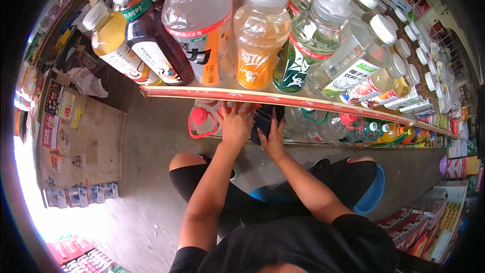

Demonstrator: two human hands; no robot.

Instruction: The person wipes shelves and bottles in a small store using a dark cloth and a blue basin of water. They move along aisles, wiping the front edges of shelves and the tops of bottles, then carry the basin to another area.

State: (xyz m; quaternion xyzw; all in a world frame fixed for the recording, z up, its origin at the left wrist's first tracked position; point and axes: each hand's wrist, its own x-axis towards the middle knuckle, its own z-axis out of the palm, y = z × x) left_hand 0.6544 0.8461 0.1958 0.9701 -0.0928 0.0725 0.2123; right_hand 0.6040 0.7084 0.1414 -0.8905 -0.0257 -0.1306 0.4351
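Observation:
My left hand (235, 125) reaches under the front edge of the upper shelf, its fingers resting over red plastic at the tops of large bottles. Whether it grips anything there is hidden by the hand and the shelf. A dark cloth (261, 127) is in my right hand (273, 138), just beside the left one, with thumb and fingers against the fabric. Left of my hands stands a large clear bottle with a red cap (198, 115) and a red carrying handle. Clear bottles with a green handle (316, 116) are to the right of the cloth.
Above my hands, the shelf's red-and-cream front strip (273, 98) juts out, with an orange drink bottle (261, 45) and several others close to its edge. A wooden board (98, 136) stands at left. Behind my knee sits a blue plastic basin (373, 193). Packaged goods (420, 216) lie lower right.

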